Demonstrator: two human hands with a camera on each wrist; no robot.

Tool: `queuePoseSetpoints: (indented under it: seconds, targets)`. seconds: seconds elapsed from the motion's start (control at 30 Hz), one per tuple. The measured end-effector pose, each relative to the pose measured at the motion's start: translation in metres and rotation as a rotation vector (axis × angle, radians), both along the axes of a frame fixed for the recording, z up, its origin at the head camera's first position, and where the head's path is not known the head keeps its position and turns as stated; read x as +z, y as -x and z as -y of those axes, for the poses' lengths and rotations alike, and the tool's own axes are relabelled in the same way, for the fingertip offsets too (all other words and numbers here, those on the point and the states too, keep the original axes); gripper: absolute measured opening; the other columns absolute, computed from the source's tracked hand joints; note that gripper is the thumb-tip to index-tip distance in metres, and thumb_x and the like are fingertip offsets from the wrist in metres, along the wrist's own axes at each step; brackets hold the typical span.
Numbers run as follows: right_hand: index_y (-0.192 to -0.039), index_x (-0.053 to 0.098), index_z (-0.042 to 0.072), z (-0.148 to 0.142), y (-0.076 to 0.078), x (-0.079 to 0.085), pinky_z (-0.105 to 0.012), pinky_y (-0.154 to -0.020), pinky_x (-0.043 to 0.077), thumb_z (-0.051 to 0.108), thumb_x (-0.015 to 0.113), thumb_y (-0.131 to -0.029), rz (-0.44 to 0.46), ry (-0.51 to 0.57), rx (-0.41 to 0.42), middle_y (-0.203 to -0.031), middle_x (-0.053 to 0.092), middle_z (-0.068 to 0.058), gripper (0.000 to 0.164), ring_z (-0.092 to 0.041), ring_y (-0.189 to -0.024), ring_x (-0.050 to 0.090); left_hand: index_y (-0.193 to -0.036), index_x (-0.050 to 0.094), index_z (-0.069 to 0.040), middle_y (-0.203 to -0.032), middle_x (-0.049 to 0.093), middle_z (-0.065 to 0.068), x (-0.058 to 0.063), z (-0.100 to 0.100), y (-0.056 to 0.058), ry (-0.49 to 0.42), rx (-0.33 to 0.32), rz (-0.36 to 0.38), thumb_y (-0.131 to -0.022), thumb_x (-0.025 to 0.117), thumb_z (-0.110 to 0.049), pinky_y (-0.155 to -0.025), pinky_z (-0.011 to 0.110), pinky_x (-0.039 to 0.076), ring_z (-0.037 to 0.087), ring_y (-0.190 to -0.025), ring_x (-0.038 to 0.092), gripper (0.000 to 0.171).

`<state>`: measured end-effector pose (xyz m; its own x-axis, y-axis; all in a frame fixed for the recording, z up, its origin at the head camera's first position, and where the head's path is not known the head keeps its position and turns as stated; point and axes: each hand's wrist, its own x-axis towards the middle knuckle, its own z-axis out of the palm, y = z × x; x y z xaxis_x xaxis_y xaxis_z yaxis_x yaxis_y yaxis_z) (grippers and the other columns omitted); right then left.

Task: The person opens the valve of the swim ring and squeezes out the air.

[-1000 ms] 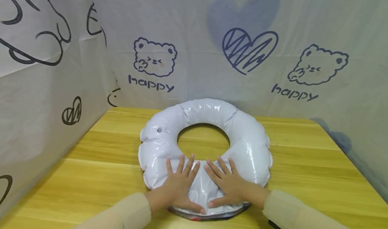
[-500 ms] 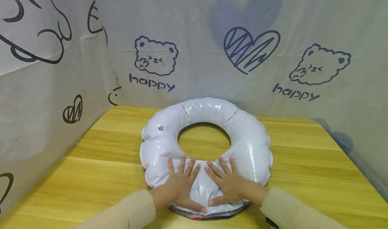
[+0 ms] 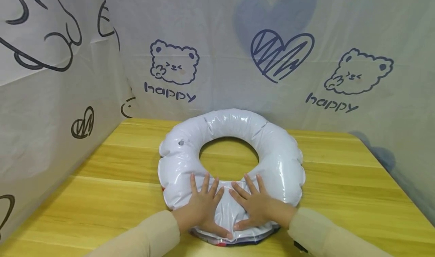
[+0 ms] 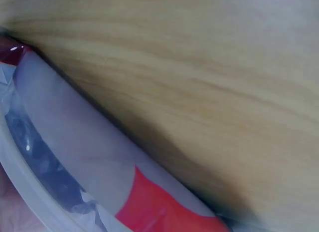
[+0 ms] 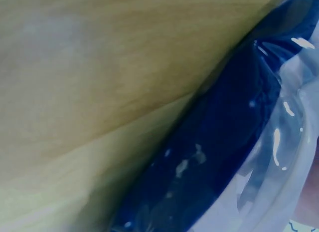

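A white inflatable swim ring (image 3: 282, 162) lies on the wooden table, its near section pushed flatter and wrinkled. My left hand (image 3: 203, 208) presses on that section with fingers spread toward the central hole. Beside it my right hand (image 3: 259, 208) presses too, fingers straight and apart; the two thumbs point at each other near the front rim. On the ring's left side sits a small valve (image 3: 181, 143). In the left wrist view the ring's underside (image 4: 89, 132) shows grey and red; in the right wrist view its dark blue underside (image 5: 214, 127) shows.
The wooden table (image 3: 346, 181) extends to both sides of the ring. Behind it hangs a pale cloth (image 3: 221, 79) printed with bears and hearts, and another cloth wall (image 3: 44, 128) stands at the left. A small dark object (image 3: 300, 246) shows under the right sleeve.
Both hands keep pressing the same section of the ring. The left forearm has shifted slightly right, and the view has moved a little; otherwise the ring looks nearly the same.
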<state>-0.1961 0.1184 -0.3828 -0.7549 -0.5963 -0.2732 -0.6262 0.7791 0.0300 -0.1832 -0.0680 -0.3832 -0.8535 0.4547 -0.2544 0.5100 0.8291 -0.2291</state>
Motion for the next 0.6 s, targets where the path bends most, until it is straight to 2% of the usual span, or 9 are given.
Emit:
queuePoseSetpoints:
  seconds: [0.23,0.4,0.5,0.6]
  targets:
    - [-0.149,0.022,0.020,0.0060,-0.0029,0.0024,-0.065,-0.109,-0.002,0.077,0.048,-0.074,-0.009,-0.088,-0.032,-0.157,0.014,-0.001,0.097,-0.042,-0.142,0.003,-0.148,0.022,-0.021,-0.157,0.011,0.012,0.0004,-0.0027,0.0002,0.055,0.022,0.020,-0.054,0.036,-0.096,-0.099,0.075,-0.003,0.043,-0.142,0.003,0.122]
    - [-0.148,0.022,0.021,0.0076,-0.0052,0.0039,-0.064,-0.109,0.000,0.079,0.046,-0.073,-0.031,-0.124,-0.033,-0.157,0.015,0.000,0.098,-0.041,-0.142,0.004,-0.149,0.022,-0.021,-0.157,0.010,0.012,0.0005,-0.0028,-0.0003,0.061,0.033,0.035,-0.054,0.037,-0.096,-0.099,0.075,-0.003,0.043,-0.142,0.002,0.122]
    - [-0.148,0.024,0.020,0.0058,-0.0053,0.0030,-0.065,-0.109,0.001,0.078,0.046,-0.073,-0.050,-0.102,-0.017,-0.157,0.017,-0.001,0.098,-0.043,-0.142,0.006,-0.149,0.022,-0.020,-0.157,0.009,0.012,-0.0003,-0.0020,-0.0007,0.042,0.033,0.039,-0.054,0.038,-0.095,-0.099,0.075,-0.004,0.043,-0.142,0.001,0.122]
    - [-0.147,0.027,0.017,0.0003,-0.0043,-0.0015,-0.067,-0.107,0.003,0.076,0.048,-0.074,-0.079,-0.022,0.013,-0.156,0.020,-0.005,0.096,-0.045,-0.141,0.009,-0.149,0.021,-0.019,-0.157,0.009,0.013,-0.0031,-0.0003,0.0006,0.013,0.017,0.034,-0.055,0.037,-0.095,-0.098,0.075,-0.004,0.043,-0.142,0.002,0.122]
